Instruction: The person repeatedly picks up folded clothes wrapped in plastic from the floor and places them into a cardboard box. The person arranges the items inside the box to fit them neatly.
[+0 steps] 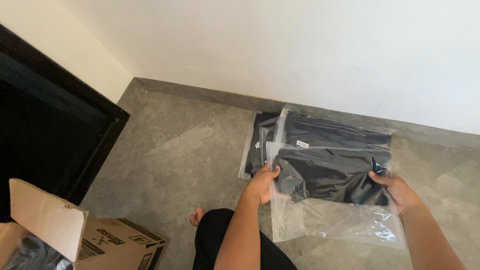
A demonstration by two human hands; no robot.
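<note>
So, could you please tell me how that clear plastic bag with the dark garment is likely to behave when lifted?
The clear bag will probably be floppy: its empty lower part sags and wrinkles. It looks slippery, given the glossy film. It seems light, as the left hand and right hand hold only its edges.

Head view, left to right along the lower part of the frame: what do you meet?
Open brown cardboard box → bare toes on the grey floor → left hand → clear plastic bag of folded black cloth → right hand.
</note>
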